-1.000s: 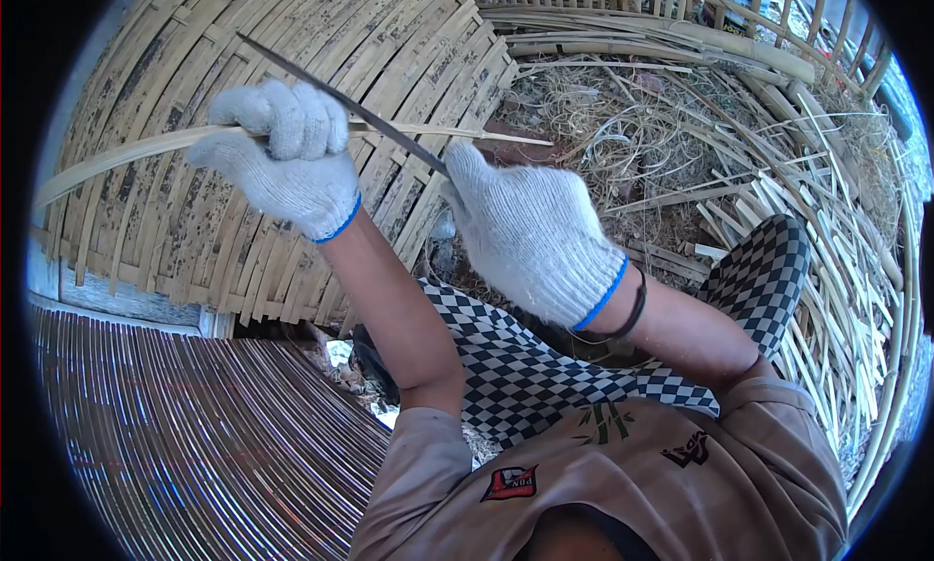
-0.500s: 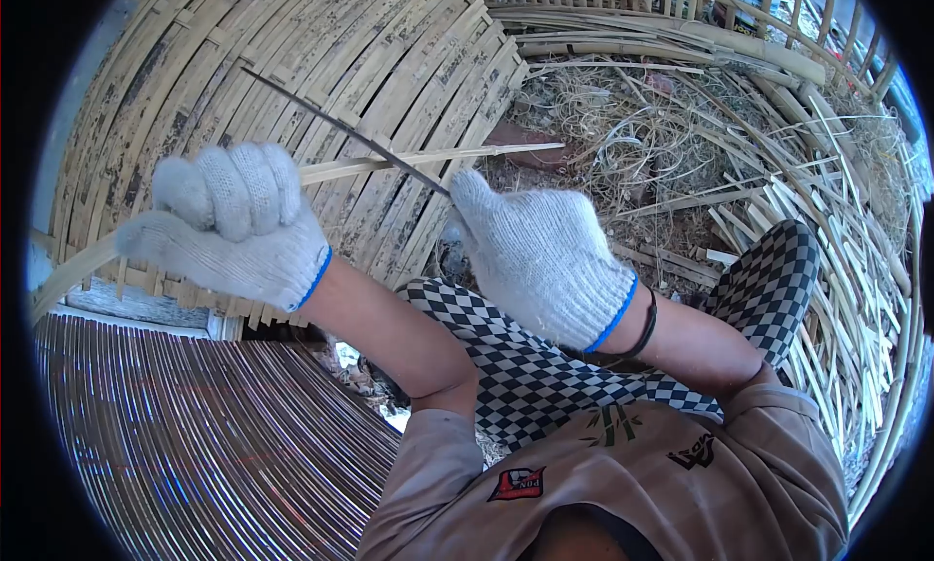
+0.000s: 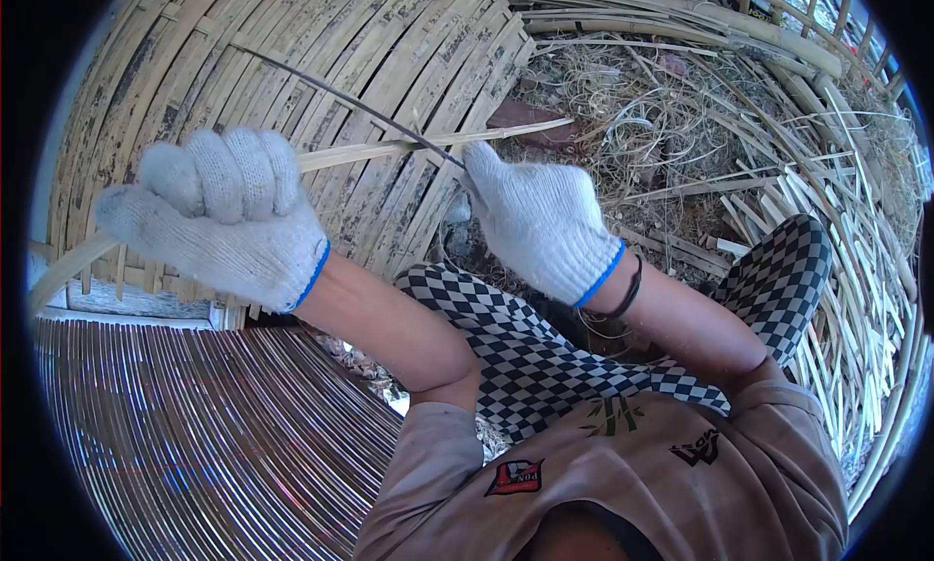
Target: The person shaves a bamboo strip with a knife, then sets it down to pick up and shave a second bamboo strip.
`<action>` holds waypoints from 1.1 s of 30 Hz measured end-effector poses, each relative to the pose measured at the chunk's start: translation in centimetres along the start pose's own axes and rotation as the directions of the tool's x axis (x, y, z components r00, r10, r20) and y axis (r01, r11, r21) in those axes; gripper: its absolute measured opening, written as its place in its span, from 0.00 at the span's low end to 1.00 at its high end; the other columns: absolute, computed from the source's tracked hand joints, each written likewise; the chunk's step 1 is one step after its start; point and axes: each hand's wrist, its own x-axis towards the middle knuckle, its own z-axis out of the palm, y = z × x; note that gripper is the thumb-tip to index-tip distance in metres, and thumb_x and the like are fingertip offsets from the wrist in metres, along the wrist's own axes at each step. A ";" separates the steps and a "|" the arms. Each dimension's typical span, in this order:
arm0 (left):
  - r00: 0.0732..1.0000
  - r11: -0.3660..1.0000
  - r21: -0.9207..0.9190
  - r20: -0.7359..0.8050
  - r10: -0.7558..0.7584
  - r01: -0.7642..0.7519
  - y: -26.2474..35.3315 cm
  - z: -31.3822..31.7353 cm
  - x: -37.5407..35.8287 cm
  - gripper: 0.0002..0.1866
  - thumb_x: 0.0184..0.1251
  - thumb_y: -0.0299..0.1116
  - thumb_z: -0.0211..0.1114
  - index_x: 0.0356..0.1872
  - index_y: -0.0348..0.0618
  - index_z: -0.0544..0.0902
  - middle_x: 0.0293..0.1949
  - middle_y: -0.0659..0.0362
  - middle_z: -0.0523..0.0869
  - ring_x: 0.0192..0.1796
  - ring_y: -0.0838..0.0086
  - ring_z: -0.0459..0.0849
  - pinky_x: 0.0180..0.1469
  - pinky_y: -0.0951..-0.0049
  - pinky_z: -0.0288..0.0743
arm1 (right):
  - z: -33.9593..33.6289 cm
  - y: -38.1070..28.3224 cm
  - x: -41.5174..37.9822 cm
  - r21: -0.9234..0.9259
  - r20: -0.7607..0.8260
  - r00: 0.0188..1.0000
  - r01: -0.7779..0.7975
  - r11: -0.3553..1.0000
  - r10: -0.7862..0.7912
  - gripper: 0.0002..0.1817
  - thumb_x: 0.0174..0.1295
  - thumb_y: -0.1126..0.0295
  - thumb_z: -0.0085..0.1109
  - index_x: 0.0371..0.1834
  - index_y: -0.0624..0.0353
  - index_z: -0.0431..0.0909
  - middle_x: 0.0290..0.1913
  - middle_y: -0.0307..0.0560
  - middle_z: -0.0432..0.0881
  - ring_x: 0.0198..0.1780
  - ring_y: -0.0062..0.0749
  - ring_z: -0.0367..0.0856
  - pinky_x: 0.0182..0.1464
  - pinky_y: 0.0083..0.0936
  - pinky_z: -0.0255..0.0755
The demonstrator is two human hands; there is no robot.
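Note:
My left hand (image 3: 219,211), in a white knitted glove with a blue cuff, is closed round a pale bamboo strip (image 3: 486,135). One end of the strip curves out past the thumb to the left edge; the other reaches right over the litter. In the same kind of glove, my right hand (image 3: 540,220) grips a knife whose handle is hidden in the fist. The long, thin dark blade (image 3: 336,92) points up and left, crossing the strip and touching it between both hands. A small sliver stands up from the strip beside the blade.
Woven bamboo slats (image 3: 389,50) lie behind my hands. Curly shavings (image 3: 642,113) cover the ground at right, near a heap of split strips (image 3: 846,308). A panel of thin dark rods (image 3: 214,434) spreads at lower left. My checkered trouser legs (image 3: 545,366) are below.
The blade's crossing point has shifted right along the strip, and a small sliver now sticks up there. Both hands appear slightly higher in view, still holding the same things.

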 end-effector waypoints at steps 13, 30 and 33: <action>0.999 0.997 -0.068 0.041 -0.036 0.039 0.3 0.1 0.6 0.38 0.75 0.75 0.35 0.14 0.56 0.62 0.11 0.66 0.62 0.12 0.80 0.53 0.15 0.75 0.48 | -0.9 -0.8 -0.2 -0.111 0.130 0.986 -0.094 0.989 0.108 0.12 0.60 0.74 0.60 0.45 0.61 0.71 0.22 0.51 0.83 0.25 0.46 0.87 0.24 0.40 0.77; 0.996 0.997 -0.051 0.066 -0.059 0.062 0.7 -1.4 0.0 0.36 0.73 0.75 0.43 0.15 0.58 0.61 0.10 0.69 0.60 0.11 0.82 0.53 0.13 0.77 0.48 | 3.0 6.7 -0.3 -0.149 0.085 0.991 -0.086 0.985 0.099 0.11 0.62 0.72 0.59 0.45 0.61 0.72 0.23 0.51 0.83 0.27 0.50 0.87 0.25 0.42 0.77; 0.999 0.999 0.029 0.046 -0.014 0.012 0.8 -0.5 0.1 0.37 0.70 0.78 0.41 0.15 0.58 0.62 0.09 0.69 0.60 0.11 0.83 0.52 0.12 0.78 0.48 | 1.0 4.5 -0.3 -0.166 0.153 0.982 -0.082 0.983 0.108 0.12 0.65 0.69 0.59 0.48 0.60 0.72 0.23 0.51 0.84 0.27 0.51 0.87 0.24 0.44 0.76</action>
